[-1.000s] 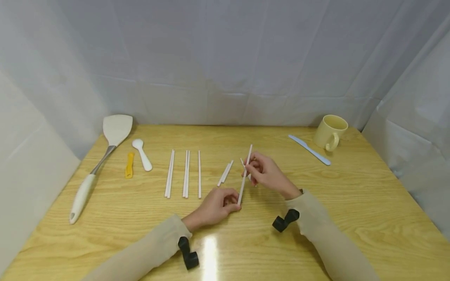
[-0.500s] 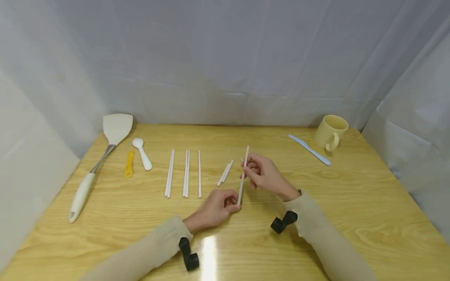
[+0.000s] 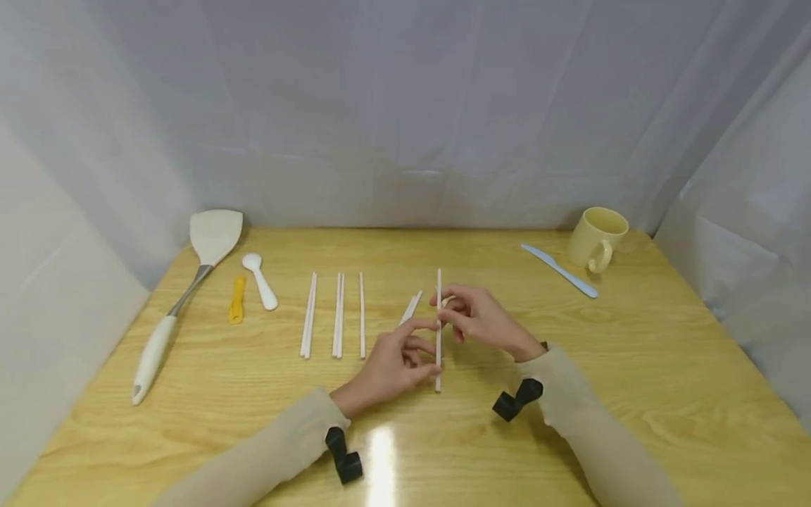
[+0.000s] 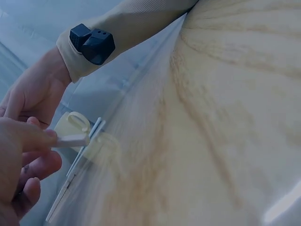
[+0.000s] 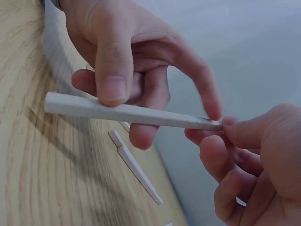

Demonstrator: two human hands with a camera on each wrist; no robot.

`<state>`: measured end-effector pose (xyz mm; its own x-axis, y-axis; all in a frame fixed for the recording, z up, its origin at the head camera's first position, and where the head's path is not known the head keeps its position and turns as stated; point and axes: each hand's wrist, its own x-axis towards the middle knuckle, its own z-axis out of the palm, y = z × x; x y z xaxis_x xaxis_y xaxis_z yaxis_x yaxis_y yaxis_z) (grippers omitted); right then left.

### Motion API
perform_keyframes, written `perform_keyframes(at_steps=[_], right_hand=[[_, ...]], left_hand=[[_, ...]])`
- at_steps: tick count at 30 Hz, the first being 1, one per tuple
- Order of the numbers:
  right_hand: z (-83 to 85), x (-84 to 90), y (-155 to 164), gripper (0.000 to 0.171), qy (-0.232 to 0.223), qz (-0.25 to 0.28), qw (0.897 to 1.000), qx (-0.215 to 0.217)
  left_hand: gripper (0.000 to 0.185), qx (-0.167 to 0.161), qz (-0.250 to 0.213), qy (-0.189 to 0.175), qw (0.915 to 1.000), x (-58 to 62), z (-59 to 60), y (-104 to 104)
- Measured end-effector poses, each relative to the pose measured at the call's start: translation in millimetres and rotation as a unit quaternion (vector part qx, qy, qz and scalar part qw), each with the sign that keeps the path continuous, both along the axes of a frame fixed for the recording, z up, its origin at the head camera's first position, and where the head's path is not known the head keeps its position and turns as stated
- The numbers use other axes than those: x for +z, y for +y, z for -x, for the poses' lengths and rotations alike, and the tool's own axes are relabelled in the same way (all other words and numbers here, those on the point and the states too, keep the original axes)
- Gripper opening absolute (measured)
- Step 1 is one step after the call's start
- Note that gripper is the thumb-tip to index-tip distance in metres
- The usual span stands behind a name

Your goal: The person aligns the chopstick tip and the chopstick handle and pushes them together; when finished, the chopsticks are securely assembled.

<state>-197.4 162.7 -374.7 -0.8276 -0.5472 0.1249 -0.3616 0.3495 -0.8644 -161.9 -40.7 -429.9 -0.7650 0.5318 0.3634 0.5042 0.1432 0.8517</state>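
A: What is in the hands here?

B: A person in beige sleeves (image 3: 260, 443) holds a white chopstick (image 5: 150, 117) above a wooden table (image 3: 475, 451). The left hand (image 3: 393, 362) pinches it toward the thick end, thumb against finger; the right hand (image 3: 483, 320) pinches it near the thin end.

A: Which way does it point?

B: From the head, its long axis runs almost straight away from the person, thick end nearest, thin end toward the pale backdrop (image 3: 380, 91). From the right wrist it crosses the frame at a slight tilt, thick end left, thin end right.

A: What is hard to make out?

B: The right wrist view loses the thin tip behind the right thumb. The left wrist view cuts the left hand off at the edge and shows little but the blunt thick end, a yellow mug (image 3: 597, 241) partly hidden behind. Two short sticks (image 5: 137, 172) are partly covered by the left hand in the head view.

A: Where do the cameras differ?

B: The right wrist view shows the left thumb above the chopstick, a finger beneath, and the index finger stretched to the right hand's grip. The head view adds two pairs of chopsticks (image 3: 308, 331), a lone chopstick (image 3: 362, 317), a white spoon (image 3: 260, 282) and a spatula (image 3: 214, 236).
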Motion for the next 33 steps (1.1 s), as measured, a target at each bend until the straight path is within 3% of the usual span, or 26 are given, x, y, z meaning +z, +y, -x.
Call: perform_keyframes(at_steps=[5, 14, 23, 30, 33], right_hand=[[1.4, -4.9, -2, 0.021, -0.005, 0.007, 1.000, 0.012], [1.4, -6.4, -2, 0.023, -0.014, 0.017, 1.000, -0.007], [5.1, -13.3, 13, 0.025, 0.000, 0.007, 0.998, -0.064], [9.1, -18.8, 10, 0.025, 0.020, -0.027, 0.999, -0.038], [9.8, -18.0, 9, 0.025, 0.011, -0.040, 0.998, -0.041]], left_hand=[[0.058, -0.022, 0.004, 0.009, 0.9997, -2.0, 4.0, -3], [0.059, -0.015, 0.045, 0.012, 0.9988, 3.3, 5.7, -6], [0.062, 0.017, 0.117, 0.025, 0.9926, 9.5, 13.5, -11], [0.060, 0.068, 0.149, 0.024, 0.9862, 7.1, 20.4, -36], [0.059, 0.092, 0.161, 0.040, 0.9819, 5.4, 24.5, -46]])
